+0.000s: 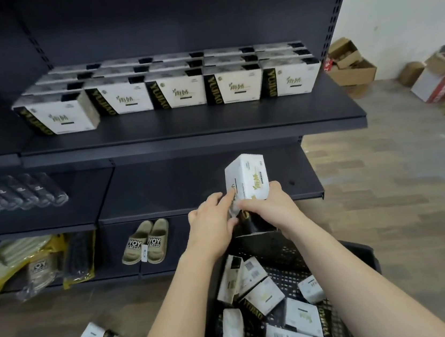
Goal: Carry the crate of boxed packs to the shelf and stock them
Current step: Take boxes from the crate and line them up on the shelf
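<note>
Several boxed packs (261, 292) lie loose in the black crate (293, 271) at 6 o'clock, and above it both hands pinch one pack (246, 178), left hand (212, 220) on its side, right hand (269, 207) curled under it. It looks light and stiff, so hold the flat faces. At 12 o'clock the dark shelf (190, 124) has full rows; cardboard boxes (351, 65) lie on wooden floor (388, 204) at 2 o'clock.

One camera only, worn on the person's head, looking forward and down with a wide, curved view. It faces the dark shelf (191, 128) close ahead. Both forearms reach in from the near edge. The wooden floor (386, 190) stretches to the right, with cardboard boxes (352, 68) far off there.
</note>
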Tool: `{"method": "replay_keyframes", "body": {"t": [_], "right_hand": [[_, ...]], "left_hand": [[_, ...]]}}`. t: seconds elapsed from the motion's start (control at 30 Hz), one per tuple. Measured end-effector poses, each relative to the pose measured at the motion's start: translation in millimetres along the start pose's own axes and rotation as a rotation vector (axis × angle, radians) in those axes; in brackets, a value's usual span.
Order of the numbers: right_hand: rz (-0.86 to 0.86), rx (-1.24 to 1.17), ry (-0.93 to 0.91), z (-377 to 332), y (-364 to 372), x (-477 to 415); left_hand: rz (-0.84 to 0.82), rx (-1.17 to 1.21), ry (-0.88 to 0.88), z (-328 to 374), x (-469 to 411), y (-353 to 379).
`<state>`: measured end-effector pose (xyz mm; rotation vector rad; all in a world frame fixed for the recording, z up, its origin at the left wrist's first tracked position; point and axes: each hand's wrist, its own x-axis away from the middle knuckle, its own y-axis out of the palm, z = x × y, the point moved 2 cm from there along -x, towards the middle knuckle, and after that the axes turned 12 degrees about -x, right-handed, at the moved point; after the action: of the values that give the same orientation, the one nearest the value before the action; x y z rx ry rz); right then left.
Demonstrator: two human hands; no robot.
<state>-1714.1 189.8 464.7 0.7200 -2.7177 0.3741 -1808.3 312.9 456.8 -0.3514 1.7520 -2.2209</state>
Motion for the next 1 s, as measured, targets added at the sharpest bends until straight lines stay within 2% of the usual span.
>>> {"method": "replay_keyframes", "body": {"t": [0.27,0.53,0.77,0.87,1.0], "right_hand": [[-0.037,-0.224,-0.008,-5,-8,1],[-0.115,-0.543,-0.041,-5,-9,1],[-0.233,-0.652,-0.011,-2,-12,-5],[-0.266,-0.656,-0.009,-2,-17,-7],[-0.207,-0.456,-0.132,-18,-40,-11]], "left_hand": [[-0.078,0.212,-0.034,-4,-1,-16],[-0.171,0.557,-0.063,-12,-6,-18],[-0.214,0.818,-0.059,-12,-3,-23],[-0.188,0.800,-0.048,-14,-5,-27],[-0.107,0.484,0.007,-18,-11,-38]]}}
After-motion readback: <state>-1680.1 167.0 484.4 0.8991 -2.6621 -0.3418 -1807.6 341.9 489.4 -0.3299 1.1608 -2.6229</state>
